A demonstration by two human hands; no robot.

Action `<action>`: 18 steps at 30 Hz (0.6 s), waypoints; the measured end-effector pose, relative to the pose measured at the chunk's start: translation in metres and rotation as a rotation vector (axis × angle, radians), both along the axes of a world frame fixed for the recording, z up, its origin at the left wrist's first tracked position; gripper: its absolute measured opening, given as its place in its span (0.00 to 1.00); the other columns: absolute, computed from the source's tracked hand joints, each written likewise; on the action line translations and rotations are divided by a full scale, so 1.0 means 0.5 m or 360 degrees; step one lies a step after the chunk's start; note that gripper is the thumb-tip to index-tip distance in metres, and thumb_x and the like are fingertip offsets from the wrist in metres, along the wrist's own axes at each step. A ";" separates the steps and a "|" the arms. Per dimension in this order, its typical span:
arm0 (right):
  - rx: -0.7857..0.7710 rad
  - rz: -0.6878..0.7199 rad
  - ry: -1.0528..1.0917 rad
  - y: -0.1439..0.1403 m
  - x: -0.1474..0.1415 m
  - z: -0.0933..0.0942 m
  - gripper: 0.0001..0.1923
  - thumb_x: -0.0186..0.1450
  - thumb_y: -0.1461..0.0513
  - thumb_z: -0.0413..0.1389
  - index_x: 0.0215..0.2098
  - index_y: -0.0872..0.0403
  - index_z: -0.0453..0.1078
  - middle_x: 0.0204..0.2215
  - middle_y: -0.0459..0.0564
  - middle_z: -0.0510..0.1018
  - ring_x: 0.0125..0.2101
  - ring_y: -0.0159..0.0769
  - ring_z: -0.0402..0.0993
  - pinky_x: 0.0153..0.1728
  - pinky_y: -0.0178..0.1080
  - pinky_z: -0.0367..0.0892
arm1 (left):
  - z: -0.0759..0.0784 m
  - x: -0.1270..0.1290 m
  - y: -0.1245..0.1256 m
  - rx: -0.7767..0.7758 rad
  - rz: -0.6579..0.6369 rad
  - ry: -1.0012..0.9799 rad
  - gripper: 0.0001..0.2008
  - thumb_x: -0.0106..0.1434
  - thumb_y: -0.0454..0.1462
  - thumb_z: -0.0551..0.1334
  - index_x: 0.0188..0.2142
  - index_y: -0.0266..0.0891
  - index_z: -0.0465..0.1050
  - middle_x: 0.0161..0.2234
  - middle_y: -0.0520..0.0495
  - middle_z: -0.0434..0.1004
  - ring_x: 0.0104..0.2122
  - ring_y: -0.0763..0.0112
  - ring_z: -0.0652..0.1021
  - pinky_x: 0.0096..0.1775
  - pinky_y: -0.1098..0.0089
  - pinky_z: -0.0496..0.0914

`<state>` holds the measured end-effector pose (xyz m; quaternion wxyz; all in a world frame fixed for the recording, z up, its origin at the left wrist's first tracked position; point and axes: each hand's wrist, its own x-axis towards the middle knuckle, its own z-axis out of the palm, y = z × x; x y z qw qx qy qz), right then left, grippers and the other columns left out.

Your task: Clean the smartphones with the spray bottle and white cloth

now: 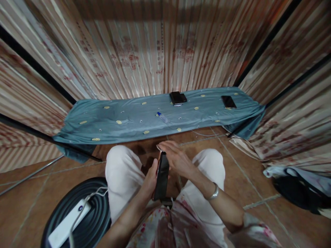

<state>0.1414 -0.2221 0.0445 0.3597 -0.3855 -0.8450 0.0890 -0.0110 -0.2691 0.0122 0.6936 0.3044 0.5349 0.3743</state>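
Observation:
My left hand (151, 177) is wrapped around a dark smartphone (162, 177), which stands on end just above my lap, its black face turned toward my right side. The fingers of my right hand (174, 156) are bent over the phone's top end and touch it; their undersides are partly hidden. Beyond my knees, on a low table under a blue-green cloth (129, 112), lie a small clear bottle with a blue cap (162, 117) and a stack of flat black items (178, 98). Another dark phone (229, 102) lies flat toward the cloth's right end.
Striped curtains (144, 44) hang behind the table and at both sides, with dark poles (38, 67) in front of them. A white power strip (68, 222) with a cable rests on a coiled black ring (95, 213) at left. Dark and light fabric (297, 189) lies at right.

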 end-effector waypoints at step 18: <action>-0.0855 -0.0310 0.1013 -0.033 0.003 -0.070 0.20 0.67 0.61 0.48 0.54 0.51 0.72 0.40 0.49 0.82 0.39 0.39 0.78 0.44 0.41 0.72 | 0.058 0.003 0.004 -0.0334 0.0265 -0.0697 0.26 0.65 0.54 0.53 0.40 0.35 0.76 0.30 0.42 0.83 0.25 0.62 0.81 0.29 0.65 0.77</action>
